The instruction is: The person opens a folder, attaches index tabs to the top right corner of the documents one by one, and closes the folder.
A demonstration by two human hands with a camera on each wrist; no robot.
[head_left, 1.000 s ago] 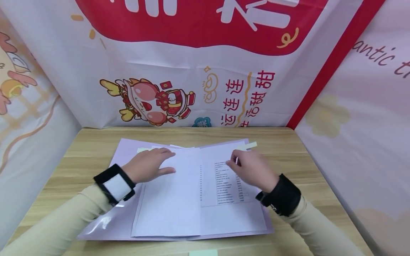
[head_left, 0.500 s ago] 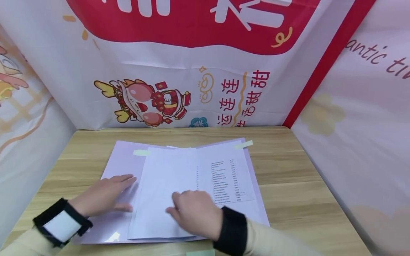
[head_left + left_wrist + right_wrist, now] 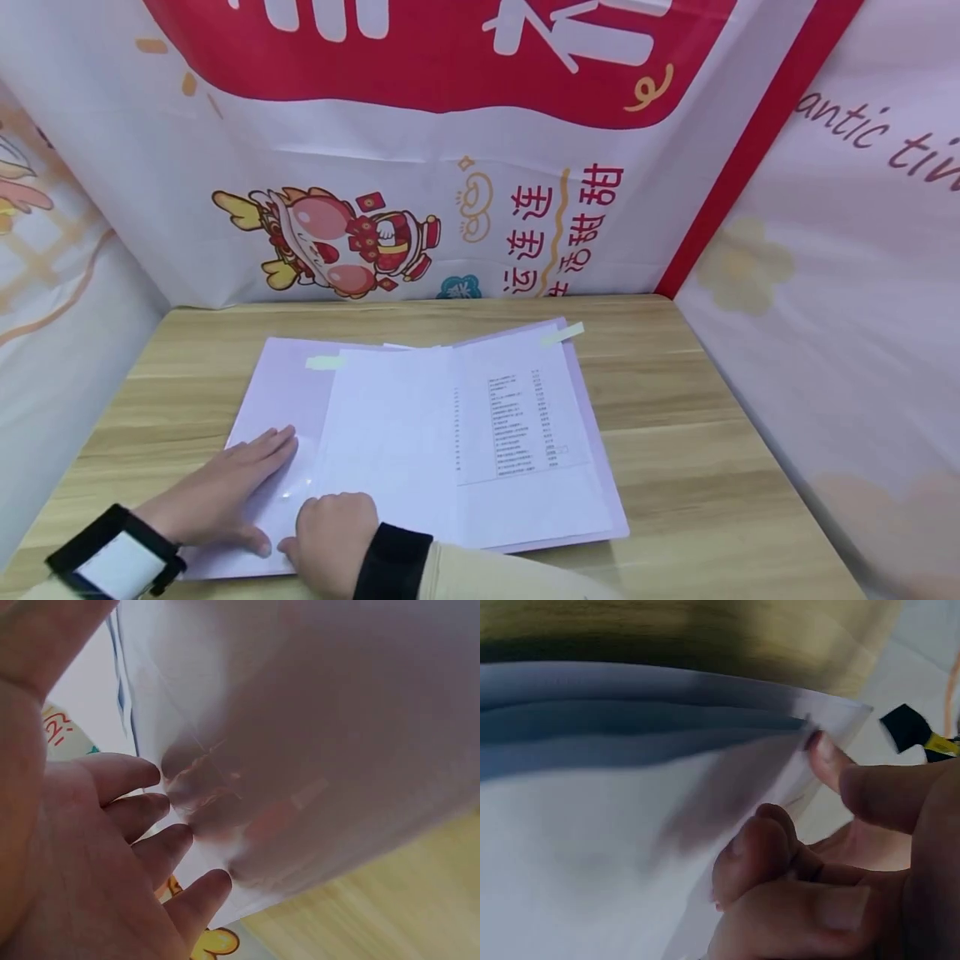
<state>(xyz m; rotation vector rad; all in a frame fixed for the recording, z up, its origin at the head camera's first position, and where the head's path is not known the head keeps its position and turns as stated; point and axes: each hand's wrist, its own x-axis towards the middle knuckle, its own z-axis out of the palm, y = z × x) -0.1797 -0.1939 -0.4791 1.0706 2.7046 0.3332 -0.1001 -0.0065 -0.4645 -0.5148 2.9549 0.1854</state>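
A lilac folder (image 3: 279, 392) lies open on the table, with white sheets (image 3: 397, 433) inside. Printed rows show on the right-hand page (image 3: 517, 425). My left hand (image 3: 225, 487) rests on the folder's left cover, fingers extended; in the left wrist view the fingers (image 3: 214, 889) reflect in its glossy surface. At the sheets' lower left corner is my right hand (image 3: 337, 533), its thumb close to the left thumb. In the right wrist view the right fingers (image 3: 757, 847) are bent beside the page edge (image 3: 705, 847), a gap between them and the thumb. Whether they pinch a sheet cannot be made out.
Pale green tape strips mark the folder's upper left (image 3: 325, 362) and upper right (image 3: 562, 333). Around it is the wooden table (image 3: 690, 467). A printed white and red cloth (image 3: 360, 125) hangs behind, with a pale cloth wall (image 3: 862, 333) on the right.
Both hands have come down and leftward. My left hand went from over the sheets onto the left cover; my right hand crossed from the right page to the sheets' lower left corner.
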